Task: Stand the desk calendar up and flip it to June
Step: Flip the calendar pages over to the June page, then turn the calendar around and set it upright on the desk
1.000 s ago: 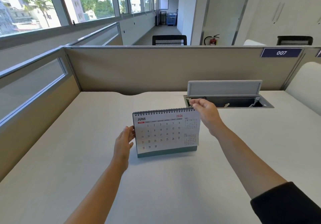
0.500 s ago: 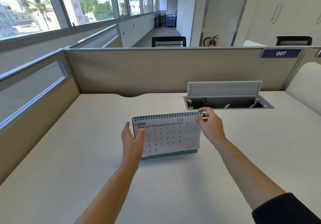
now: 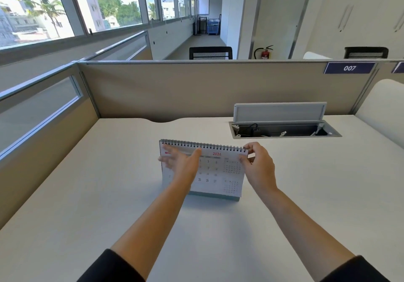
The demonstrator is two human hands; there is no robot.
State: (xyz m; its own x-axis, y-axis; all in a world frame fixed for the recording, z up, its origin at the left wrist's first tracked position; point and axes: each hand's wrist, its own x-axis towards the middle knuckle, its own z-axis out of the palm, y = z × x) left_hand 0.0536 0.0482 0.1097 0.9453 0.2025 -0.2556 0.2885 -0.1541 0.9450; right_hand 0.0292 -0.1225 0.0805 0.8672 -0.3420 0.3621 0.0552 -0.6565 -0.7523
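A white spiral-bound desk calendar [image 3: 215, 172] stands upright on its teal base in the middle of the desk, its page facing me and marked 2026. My left hand [image 3: 180, 165] lies flat over the left half of the page with fingers spread, blurred, and hides the month name. My right hand [image 3: 258, 165] pinches the calendar's top right corner by the wire binding.
The pale desk [image 3: 109, 194] is walled by beige partitions [image 3: 196, 89] at the back and left. An open cable tray with a raised grey lid [image 3: 279, 112] sits in the desk behind and right of the calendar. A white rounded divider [image 3: 384, 106] stands at far right.
My left hand moved from the calendar's left edge across onto the page, covering the word JUNE. My right hand keeps its hold on the top right corner. The calendar turned slightly.
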